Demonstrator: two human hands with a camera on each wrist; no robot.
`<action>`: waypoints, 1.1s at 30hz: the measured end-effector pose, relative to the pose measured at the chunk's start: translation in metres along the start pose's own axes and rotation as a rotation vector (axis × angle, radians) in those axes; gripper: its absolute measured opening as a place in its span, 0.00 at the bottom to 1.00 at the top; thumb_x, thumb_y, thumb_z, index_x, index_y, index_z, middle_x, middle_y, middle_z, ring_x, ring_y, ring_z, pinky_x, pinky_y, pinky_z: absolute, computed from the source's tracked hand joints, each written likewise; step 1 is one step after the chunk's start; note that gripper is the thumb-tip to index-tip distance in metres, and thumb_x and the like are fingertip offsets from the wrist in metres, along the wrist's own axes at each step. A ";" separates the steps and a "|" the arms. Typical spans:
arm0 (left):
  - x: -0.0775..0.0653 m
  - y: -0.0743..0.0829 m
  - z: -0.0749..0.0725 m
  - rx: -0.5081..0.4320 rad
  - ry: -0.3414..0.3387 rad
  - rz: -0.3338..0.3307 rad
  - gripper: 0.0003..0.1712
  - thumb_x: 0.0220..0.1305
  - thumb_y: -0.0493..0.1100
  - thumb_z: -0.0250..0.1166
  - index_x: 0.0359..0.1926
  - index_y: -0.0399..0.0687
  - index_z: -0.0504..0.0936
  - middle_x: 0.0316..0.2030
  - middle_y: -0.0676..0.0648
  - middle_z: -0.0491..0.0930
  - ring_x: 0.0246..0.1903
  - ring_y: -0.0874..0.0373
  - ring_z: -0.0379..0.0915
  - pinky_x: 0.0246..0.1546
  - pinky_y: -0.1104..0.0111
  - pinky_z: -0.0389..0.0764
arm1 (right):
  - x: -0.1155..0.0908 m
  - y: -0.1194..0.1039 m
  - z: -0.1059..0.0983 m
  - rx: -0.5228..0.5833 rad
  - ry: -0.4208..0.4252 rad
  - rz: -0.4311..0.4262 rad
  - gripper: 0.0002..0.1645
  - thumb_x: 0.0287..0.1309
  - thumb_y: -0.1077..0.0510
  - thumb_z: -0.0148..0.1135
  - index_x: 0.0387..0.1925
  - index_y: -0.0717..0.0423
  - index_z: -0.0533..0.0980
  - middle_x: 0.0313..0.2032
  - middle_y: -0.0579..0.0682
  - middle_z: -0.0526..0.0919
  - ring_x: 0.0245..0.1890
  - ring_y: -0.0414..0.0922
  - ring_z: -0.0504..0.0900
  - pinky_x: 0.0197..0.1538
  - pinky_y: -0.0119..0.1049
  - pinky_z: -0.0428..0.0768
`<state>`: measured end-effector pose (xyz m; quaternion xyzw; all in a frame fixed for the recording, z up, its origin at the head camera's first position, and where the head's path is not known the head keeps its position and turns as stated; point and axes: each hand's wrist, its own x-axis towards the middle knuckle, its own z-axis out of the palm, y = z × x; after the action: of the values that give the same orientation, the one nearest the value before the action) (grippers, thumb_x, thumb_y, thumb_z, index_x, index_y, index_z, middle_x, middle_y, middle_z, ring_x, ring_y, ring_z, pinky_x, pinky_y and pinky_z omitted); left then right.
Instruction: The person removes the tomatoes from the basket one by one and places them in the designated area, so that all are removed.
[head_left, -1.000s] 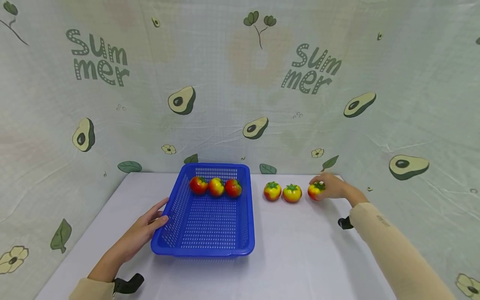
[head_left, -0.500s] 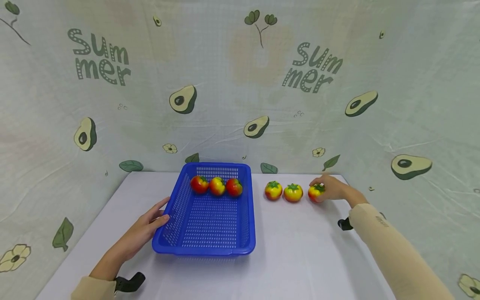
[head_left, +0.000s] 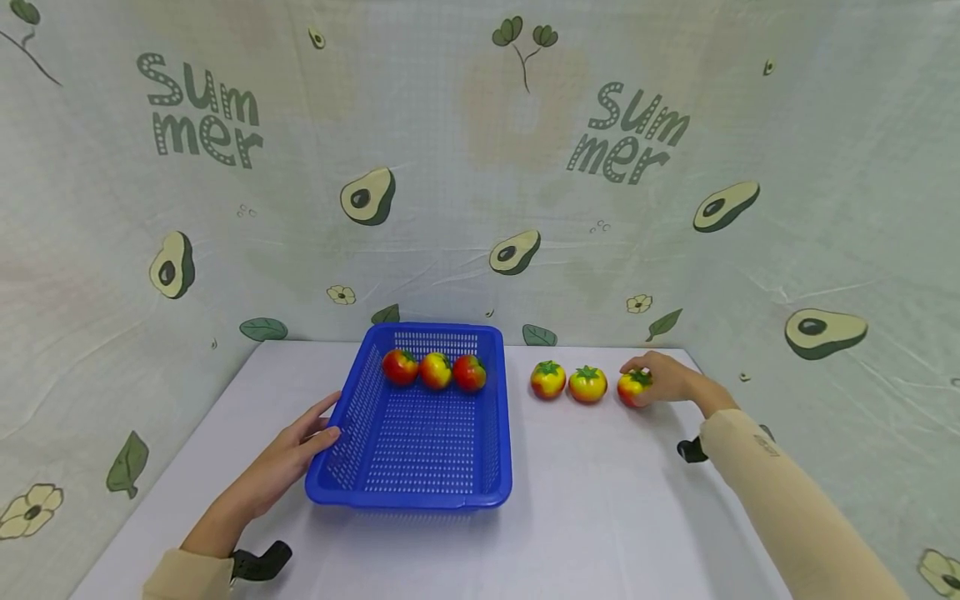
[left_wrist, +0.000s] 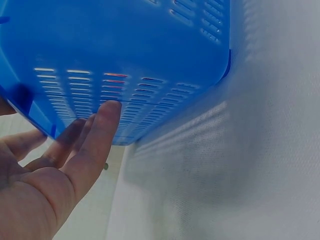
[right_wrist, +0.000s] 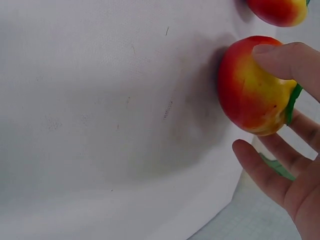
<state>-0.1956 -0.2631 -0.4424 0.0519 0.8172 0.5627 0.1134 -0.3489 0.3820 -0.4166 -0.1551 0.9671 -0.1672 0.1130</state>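
Observation:
My left hand (head_left: 283,463) holds the left rim of a blue perforated plastic basket (head_left: 408,502), thumb over the edge. In the left wrist view its fingers (left_wrist: 95,145) lie against the slotted outer wall. Three red-and-yellow tomatoes (head_left: 435,372) sit in a row at the basket's far end. On the right, my right hand (head_left: 667,377) pinches a red-and-yellow tomato (right_wrist: 250,85) with a green leafy top, close over the table. The thumb (right_wrist: 275,59) presses on one side and fingers reach round the other; they partly cover the tomato in the head view.
Two more tomatoes, a left one (head_left: 548,380) and a right one (head_left: 587,385), stand between the basket and my right hand. The white table (head_left: 592,492) ends at a cloth backdrop (head_left: 450,275) printed with avocados. Dark wrist straps show on both arms.
The head view has shifted very slightly. Both hands keep their places, the left at the basket rim and the right at the same tomato.

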 end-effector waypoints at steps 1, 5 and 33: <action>0.000 0.000 0.000 0.003 -0.002 0.002 0.43 0.83 0.56 0.56 0.87 0.59 0.45 0.75 0.30 0.60 0.71 0.33 0.65 0.69 0.39 0.73 | 0.000 0.000 0.000 0.000 0.001 0.002 0.34 0.57 0.56 0.77 0.65 0.56 0.79 0.62 0.66 0.76 0.59 0.63 0.75 0.66 0.72 0.73; 0.000 0.000 0.001 0.006 -0.002 -0.001 0.43 0.83 0.55 0.56 0.87 0.59 0.45 0.75 0.30 0.60 0.71 0.32 0.65 0.69 0.39 0.73 | -0.004 -0.003 -0.002 0.000 0.007 -0.014 0.34 0.57 0.56 0.77 0.65 0.57 0.79 0.62 0.67 0.76 0.59 0.64 0.75 0.65 0.72 0.73; 0.001 0.001 0.000 0.002 0.013 -0.023 0.44 0.82 0.58 0.56 0.87 0.61 0.46 0.74 0.32 0.60 0.71 0.34 0.65 0.70 0.40 0.73 | -0.011 -0.050 -0.036 -0.053 0.072 -0.141 0.36 0.59 0.53 0.79 0.68 0.51 0.78 0.68 0.65 0.72 0.67 0.66 0.69 0.64 0.73 0.74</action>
<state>-0.1966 -0.2628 -0.4411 0.0390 0.8191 0.5607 0.1146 -0.3355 0.3509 -0.3639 -0.2199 0.9612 -0.1544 0.0620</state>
